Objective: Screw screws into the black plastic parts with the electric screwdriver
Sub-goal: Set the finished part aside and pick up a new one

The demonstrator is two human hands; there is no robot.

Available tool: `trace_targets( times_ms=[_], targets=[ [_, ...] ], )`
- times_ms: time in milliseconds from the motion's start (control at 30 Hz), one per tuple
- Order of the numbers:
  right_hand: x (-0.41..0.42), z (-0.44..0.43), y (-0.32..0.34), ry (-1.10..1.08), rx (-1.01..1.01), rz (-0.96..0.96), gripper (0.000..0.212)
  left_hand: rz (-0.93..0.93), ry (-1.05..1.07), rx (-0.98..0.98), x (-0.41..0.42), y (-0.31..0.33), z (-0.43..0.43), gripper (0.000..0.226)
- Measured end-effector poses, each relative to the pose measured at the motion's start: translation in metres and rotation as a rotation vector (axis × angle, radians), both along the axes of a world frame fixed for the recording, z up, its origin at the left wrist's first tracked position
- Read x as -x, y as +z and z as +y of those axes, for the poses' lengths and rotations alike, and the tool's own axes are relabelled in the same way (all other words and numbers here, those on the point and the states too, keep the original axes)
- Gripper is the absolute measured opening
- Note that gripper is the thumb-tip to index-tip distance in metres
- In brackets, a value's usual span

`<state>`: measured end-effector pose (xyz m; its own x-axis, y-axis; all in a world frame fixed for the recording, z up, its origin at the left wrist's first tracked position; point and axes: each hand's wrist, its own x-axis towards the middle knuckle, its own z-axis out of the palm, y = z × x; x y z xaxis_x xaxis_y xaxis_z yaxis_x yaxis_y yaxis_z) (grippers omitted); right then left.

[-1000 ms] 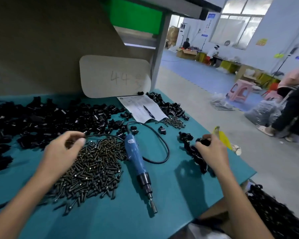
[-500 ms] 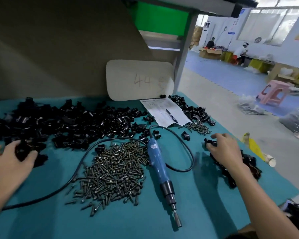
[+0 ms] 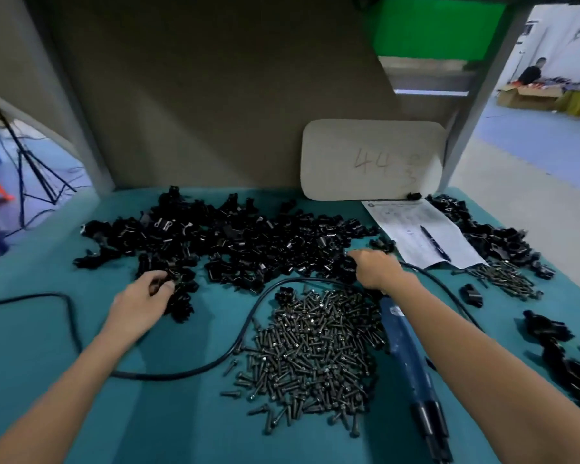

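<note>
Surface (image 3: 181, 413): We look down on a teal top that carries everything below.
Black plastic parts (image 3: 248, 242): A wide heap lies across the far side, with smaller lots at the right edge. We judge each piece light, stiff and smooth, apt to tangle with its neighbours. It is best taken by its outer body, leaving the screw hole free.
Screws (image 3: 315, 356): A loose dark pile sits at the centre, its shanks pointing every way. They look small, hard and quick to roll, so each is best pinched by the shank.
Electric screwdriver (image 3: 406, 349): It lies flat just right of the screws. Its long axis runs far to near, with the dark bit end toward us and the cable (image 3: 181, 375) leaving the far end. We judge it the heaviest item, to be gripped around the blue barrel.
Left hand (image 3: 141, 304): At the heap's near-left fringe, its curled fingers appear to pinch one black part.
Right hand (image 3: 375, 267): It reaches into the heap's right end above the screwdriver. Its fingers are buried among the parts, so we cannot tell their state.
</note>
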<state>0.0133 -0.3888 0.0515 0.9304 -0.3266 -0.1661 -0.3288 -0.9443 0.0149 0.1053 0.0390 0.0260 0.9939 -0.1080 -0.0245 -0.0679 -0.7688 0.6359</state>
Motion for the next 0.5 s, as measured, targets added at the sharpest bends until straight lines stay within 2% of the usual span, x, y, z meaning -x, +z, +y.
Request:
trace_targets(
  times_ms=[133, 200, 300, 367, 433, 500],
  targets=[
    [-0.023, -0.008, -0.013, 0.018, 0.104, 0.071, 0.056, 0.148, 0.185, 0.381, -0.018, -0.002, 0.006, 0.011],
    [-0.025, -0.013, -0.012, 0.026, 0.112, 0.053, 0.051, 0.164, 0.199, 0.396, -0.02, -0.004, 0.008, 0.012],
    [-0.016, -0.018, -0.007, 0.045, 0.074, 0.026, 0.038, 0.198, 0.176, 0.396, -0.021, -0.002, 0.008, 0.028],
    [-0.008, -0.019, -0.004, 0.04, 0.082, -0.085, 0.026, 0.185, 0.168, 0.403, -0.02, 0.003, 0.007, 0.033],
    [0.0, -0.018, 0.002, -0.01, 0.056, -0.262, 0.023, 0.163, 0.15, 0.468, -0.017, 0.011, 0.006, 0.036],
    [0.01, -0.01, 0.012, -0.074, -0.128, -0.418, 0.024, 0.181, 0.146, 0.616, -0.011, 0.022, 0.004, 0.037]
  ],
)
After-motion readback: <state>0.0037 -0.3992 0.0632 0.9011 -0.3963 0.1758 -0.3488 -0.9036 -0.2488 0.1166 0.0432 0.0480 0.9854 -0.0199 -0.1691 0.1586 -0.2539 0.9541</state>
